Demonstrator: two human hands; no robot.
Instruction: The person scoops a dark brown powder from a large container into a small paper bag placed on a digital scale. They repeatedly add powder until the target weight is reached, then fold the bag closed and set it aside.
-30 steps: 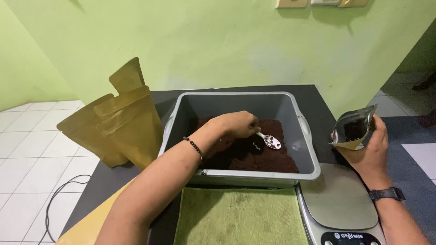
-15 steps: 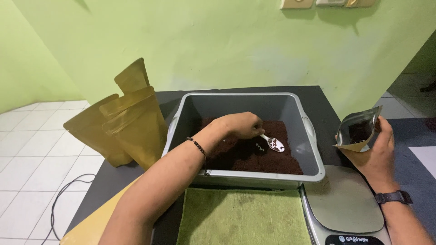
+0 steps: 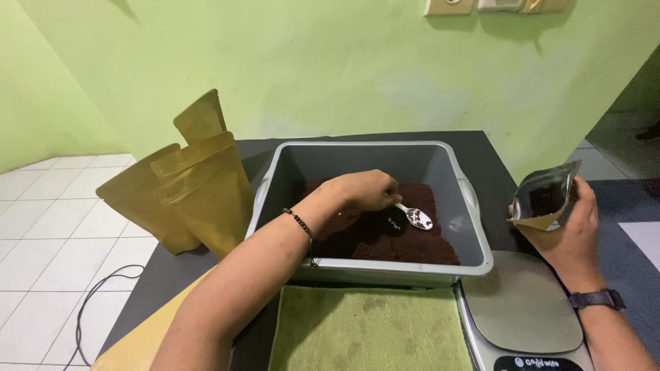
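**A:** The left hand (image 3: 368,190) was down inside the grey tub (image 3: 474,237), grip closed tight around the handle of a small metal spoon (image 3: 414,216). The spoon's bowl pointed toward four o'clock, with a few dark crumbs on it, lying just over the dark brown grounds (image 3: 385,237) that filled the tub's floor.

**B:** And the right hand (image 3: 574,230)?

**A:** Out at three o'clock of the tub, clear of its rim. Its grip was wrapped around a small pouch (image 3: 544,199), mouth open, dark inside, held above the steel plate of the scale (image 3: 522,302).

**B:** Anything else on the tabletop (image 3: 491,148)?

**A:** A green cloth (image 3: 371,330) at six o'clock of the tub, touching the scale's edge. Tan stand-up pouches (image 3: 199,199) stood clustered at nine o'clock, just beside the tub.
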